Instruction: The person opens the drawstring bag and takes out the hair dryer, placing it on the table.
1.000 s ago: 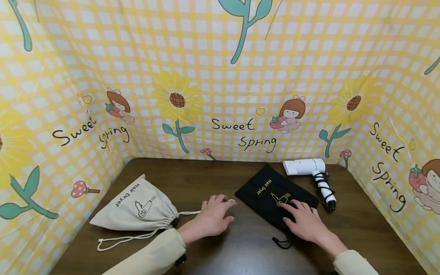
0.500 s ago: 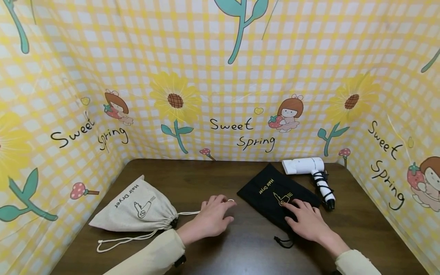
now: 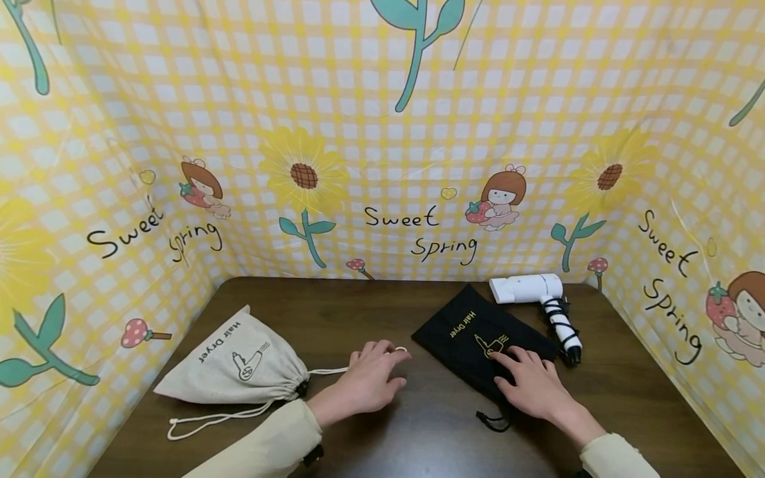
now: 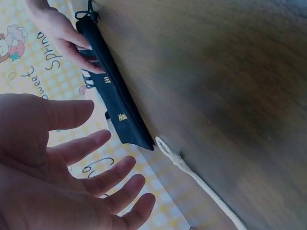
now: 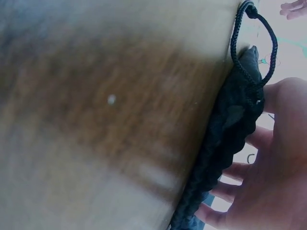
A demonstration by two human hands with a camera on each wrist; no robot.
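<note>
A black drawstring pouch (image 3: 466, 338) with gold "Hair Dryer" lettering lies flat on the right half of the table. My right hand (image 3: 534, 385) rests on its near right part with fingers spread; in the right wrist view the fingers (image 5: 235, 170) reach over its gathered mouth. My left hand (image 3: 370, 377) hovers above the middle of the table, fingers loosely bent and holding nothing. Left of it lies a beige drawstring pouch (image 3: 233, 358) with the same lettering in black. One white cord (image 4: 201, 184) of that pouch runs beneath my left hand, its looped end showing past the fingers.
At the back right of the brown wooden table (image 3: 358, 302) lies a white hair dryer (image 3: 528, 289), its black cord wound round the handle. A yellow checked cloth (image 3: 382, 146) with printed flowers walls in the back and both sides.
The view has shifted slightly. The black pouch lies a touch further right relative to the table, nearer the hair dryer's handle, while both hands keep their poses.
</note>
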